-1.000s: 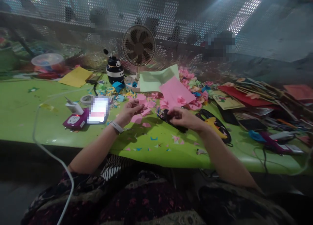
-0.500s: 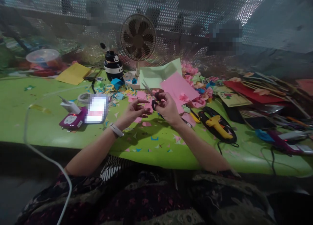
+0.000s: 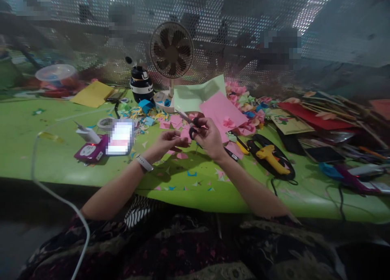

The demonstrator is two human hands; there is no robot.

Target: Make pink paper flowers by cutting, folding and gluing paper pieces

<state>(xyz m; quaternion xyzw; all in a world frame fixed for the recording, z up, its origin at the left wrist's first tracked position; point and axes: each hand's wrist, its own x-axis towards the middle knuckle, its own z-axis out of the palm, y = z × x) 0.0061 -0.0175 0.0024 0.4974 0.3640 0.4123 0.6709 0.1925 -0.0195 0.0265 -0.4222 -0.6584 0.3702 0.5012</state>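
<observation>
My right hand (image 3: 210,141) is closed on black-handled scissors (image 3: 184,116), its fingers in the finger loops and the blades pointing up and to the left. Just left of it, my left hand (image 3: 166,144) has thumb and fingertips drawn together on a small piece of pink paper (image 3: 185,134); its edges blend with the pink scraps behind. Below both hands, small pink, blue and white paper offcuts lie on the green tabletop (image 3: 170,174). A large pink sheet (image 3: 224,111) lies behind my right hand, over a pale green sheet (image 3: 198,95).
To the left are a lit phone (image 3: 120,137), a purple power strip (image 3: 91,150) and a tape roll (image 3: 105,123). A fan (image 3: 171,50) and a black jug (image 3: 141,85) stand behind. A yellow glue gun (image 3: 272,160) lies right, near pink paper flowers (image 3: 236,91).
My left thumb and fingers have come closer together. The scissors have tipped slightly lower to the left in my right hand. The view has shifted a little.
</observation>
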